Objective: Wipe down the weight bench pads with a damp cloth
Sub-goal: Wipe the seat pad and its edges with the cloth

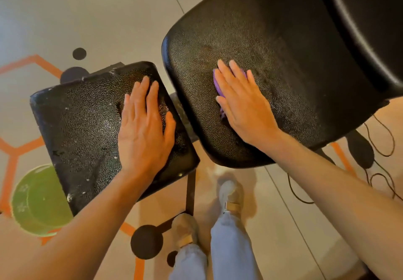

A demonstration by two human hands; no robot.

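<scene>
The purple cloth is bunched up under the right hand, pressed flat against the big black back pad on the right side. Fingers are laid out straight over it, so it's more of a palm press than a grab, and only a bit of purple pokes out on the left edge of the hand. The left hand is flat too, fingers relaxed, just resting on the smaller seat pad to the left. That pad looks pretty beat up, with cracked, flaking vinyl and white specks all over. There's a narrow gap between the two pads. A green bucket sits on the floor near the left, partly tucked under the seat pad. The person's beige shoes and light jeans show at the near edge, and a black cable loops on the floor to the right.
</scene>
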